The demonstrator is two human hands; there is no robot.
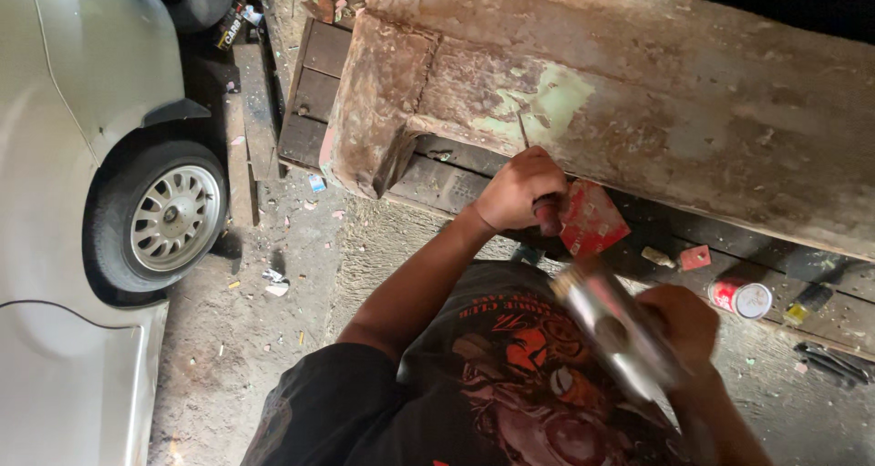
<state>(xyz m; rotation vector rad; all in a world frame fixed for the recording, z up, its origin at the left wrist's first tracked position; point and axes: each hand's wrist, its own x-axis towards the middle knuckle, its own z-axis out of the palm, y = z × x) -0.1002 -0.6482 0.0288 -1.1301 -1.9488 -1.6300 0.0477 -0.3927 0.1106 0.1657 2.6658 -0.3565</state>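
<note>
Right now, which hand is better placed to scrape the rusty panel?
Left hand: it grips the red scraper at the rusty panel's lower edge. The right hand holds a blurred shiny tool, off the panel.

- A rough, dusty concrete floor (273,338) strewn with small scraps and debris.
- A pale car (73,110) stands at the left, one alloy wheel (173,218) showing.
- Dark wooden planks (319,83) lie on the ground.
- Dim light; the upper right corner is black.
</note>
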